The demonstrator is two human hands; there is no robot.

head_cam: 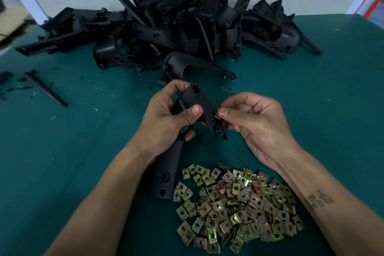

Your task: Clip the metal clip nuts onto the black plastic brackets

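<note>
While I watch from the head view, the green table [62, 172] fills nearly all of the frame, and across the top of it a big heap of black brackets [176, 27] lies stacked against the wall, I judge as stock waiting its turn. At lower centre and right a spread pile of brass-coloured clip nuts [239, 206] sits near the wrists, which I take to be placed for a short reach. At the left edge a thin black strip [44, 88] lies alone among scraps.

In the middle of the frame the left hand [166, 118] grips one bracket [199, 108], thumb across its face and fingers curled behind, lifted off the table. Its long axis runs from the holed end at upper centre down to the holed flat end near the bottom centre, so the edge faces the other hand. I think that hold is meant to steady the bracket and expose that edge.

The right hand [249, 122] pinches a single clip nut [217, 117] between thumb and forefinger, touching the bracket's right edge; how far it is seated I cannot tell
</note>
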